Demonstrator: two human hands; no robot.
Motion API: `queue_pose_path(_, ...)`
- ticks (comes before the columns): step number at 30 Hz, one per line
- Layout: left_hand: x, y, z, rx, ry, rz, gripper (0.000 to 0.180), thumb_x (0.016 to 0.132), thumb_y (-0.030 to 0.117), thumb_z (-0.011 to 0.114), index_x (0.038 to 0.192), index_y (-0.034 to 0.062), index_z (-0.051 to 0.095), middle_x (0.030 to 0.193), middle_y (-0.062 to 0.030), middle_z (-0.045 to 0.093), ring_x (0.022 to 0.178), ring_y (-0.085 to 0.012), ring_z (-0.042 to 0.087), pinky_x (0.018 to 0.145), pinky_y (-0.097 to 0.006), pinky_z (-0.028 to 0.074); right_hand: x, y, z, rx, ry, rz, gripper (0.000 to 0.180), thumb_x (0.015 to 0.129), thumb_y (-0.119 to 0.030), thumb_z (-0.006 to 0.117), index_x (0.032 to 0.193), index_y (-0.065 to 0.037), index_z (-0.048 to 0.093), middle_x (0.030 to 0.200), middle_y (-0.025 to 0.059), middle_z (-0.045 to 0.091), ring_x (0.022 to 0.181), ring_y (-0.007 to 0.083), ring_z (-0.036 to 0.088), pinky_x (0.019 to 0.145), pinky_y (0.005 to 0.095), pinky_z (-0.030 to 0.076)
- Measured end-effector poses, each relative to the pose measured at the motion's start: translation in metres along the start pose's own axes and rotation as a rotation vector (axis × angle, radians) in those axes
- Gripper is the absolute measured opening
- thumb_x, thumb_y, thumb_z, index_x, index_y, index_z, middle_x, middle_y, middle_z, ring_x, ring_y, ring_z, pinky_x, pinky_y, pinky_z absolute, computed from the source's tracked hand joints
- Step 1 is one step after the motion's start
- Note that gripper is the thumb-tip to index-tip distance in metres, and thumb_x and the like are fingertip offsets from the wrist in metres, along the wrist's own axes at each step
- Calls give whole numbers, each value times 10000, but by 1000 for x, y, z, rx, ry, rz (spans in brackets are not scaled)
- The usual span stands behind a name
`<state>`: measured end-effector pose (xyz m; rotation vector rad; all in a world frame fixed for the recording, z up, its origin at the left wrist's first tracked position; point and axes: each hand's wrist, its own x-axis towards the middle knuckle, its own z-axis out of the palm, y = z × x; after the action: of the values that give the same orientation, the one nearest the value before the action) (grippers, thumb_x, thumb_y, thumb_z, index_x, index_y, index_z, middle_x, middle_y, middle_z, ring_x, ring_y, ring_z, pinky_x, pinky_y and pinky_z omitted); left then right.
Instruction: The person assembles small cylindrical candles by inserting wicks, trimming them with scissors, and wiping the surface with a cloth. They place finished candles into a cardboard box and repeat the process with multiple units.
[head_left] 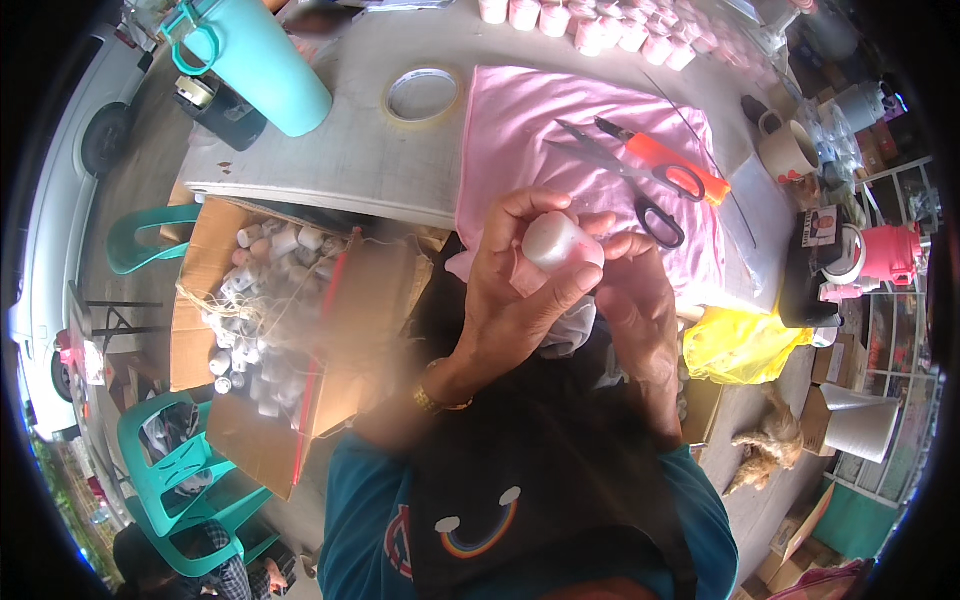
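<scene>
My left hand (505,300) is closed round a small pale pink and white cylinder (550,243), which looks like a short candle, its rounded white end tilted up. From the right, my right hand (640,310) comes against the same piece with fingers bent together; whether they pinch something thin, I cannot make out. Both hands are over the table's near edge, at a pink cloth (515,130). On the cloth lie black-handled scissors (655,222) and an orange cutter knife (665,165), a little beyond my right hand.
A cardboard box (195,330) of small whitish pieces and loose string stands left. On the table (350,170) are a tape roll (455,105), a turquoise tumbler (265,80), rows of pink pieces (590,35) and a mug (785,150). Right are a yellow bag (745,345) and a tan animal (770,445).
</scene>
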<state>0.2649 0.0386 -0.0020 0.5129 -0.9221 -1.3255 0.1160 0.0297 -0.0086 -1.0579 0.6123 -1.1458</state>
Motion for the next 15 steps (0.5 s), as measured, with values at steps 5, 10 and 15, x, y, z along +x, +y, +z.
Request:
queue_pose_path(5,0,6,1,107,24,42,523,859,-4,672,1275,58,361,1222,-185,569,1126,-185,583,907,-312,497,-13,0,-17,-42,-71,180,209,922,-121,644,1077,-20,547,910,71,638,850,145,596,789,273,459)
queue_pose_path(10,0,1,1,91,-51,59,523,852,-15,672,1272,43,366,1187,-153,567,1165,-194,562,928,-304,484,-15,1,-22,-210,38,82,129,916,-115,658,971,-7,614,891,43,641,811,104,574,752,232,450)
queue_pose_path(15,1,-2,6,89,-72,77,493,867,20,666,1273,29,387,1172,-134,533,1160,-192,558,943,-298,459,-10,-3,-8,-211,62,55,106,899,-67,666,980,-7,634,904,42,651,853,122,601,786,261,465)
